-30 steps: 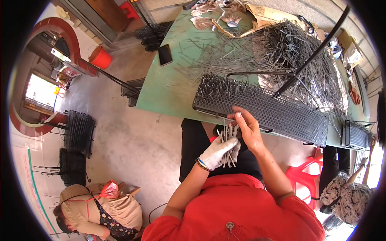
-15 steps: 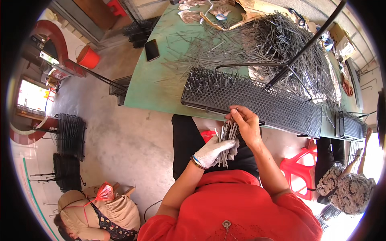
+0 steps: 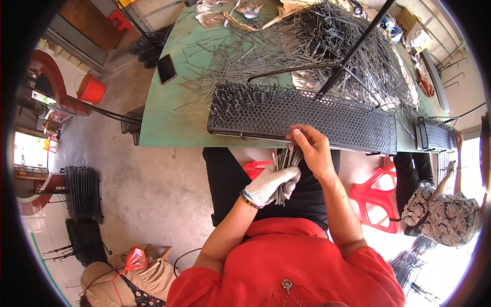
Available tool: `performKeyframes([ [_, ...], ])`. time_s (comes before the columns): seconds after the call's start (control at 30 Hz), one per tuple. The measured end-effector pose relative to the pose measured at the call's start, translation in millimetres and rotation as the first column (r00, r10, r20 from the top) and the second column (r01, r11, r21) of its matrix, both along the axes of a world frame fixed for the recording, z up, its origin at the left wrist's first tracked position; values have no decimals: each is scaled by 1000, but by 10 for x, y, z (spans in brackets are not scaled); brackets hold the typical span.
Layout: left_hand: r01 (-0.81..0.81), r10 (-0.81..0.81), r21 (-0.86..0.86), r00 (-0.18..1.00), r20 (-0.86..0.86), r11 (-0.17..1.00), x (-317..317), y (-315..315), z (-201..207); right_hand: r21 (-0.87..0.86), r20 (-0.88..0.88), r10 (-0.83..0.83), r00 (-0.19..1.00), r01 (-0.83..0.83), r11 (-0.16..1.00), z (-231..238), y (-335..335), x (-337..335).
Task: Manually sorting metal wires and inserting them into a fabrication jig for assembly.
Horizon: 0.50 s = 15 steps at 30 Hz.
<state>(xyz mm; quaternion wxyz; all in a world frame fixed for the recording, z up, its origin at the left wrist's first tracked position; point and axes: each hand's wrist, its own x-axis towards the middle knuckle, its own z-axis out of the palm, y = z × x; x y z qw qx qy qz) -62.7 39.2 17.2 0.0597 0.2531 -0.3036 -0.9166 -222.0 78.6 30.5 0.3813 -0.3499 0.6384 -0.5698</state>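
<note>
Far to my left an orange bucket (image 3: pixel 91 88) stands on the concrete floor, and a dark phone (image 3: pixel 166 68) lies on the green table (image 3: pixel 163 117). Both sit lower and nearer than they did a moment ago, since my head has dipped toward the work.

My left hand (image 3: pixel 273 185), in a white glove, is closed around a bundle of thin metal pins (image 3: pixel 285 165), held upright just below the table edge, over my lap. It grips them much as it did half a second ago, only a little farther from the rack.

The black perforated rack (image 3: pixel 302 115) lies along the near edge of the table, its left part already bristling with pins, the right part bare. My right hand (image 3: pixel 313 148) is bare, fingers pinched together at the top of the bundle, touching the near rim of the rack; earlier it lay flatter against that rim. Whether it holds a single pin I cannot tell.

Behind the rack a big heap of loose pins (image 3: pixel 327 46) covers the table. At the far right a person in a patterned top (image 3: pixel 445 215) stands by a red plastic stool (image 3: pixel 376 192).
</note>
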Motion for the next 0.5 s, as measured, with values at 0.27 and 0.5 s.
performKeyframes([
  [0.27,-136,140,-48,987,84,989,36,88,173,-63,160,104,982,-95,993,-33,-100,56],
  [0.5,-216,217,-14,972,89,976,27,129,170,-153,283,130,950,-89,984,-49,-137,166],
])
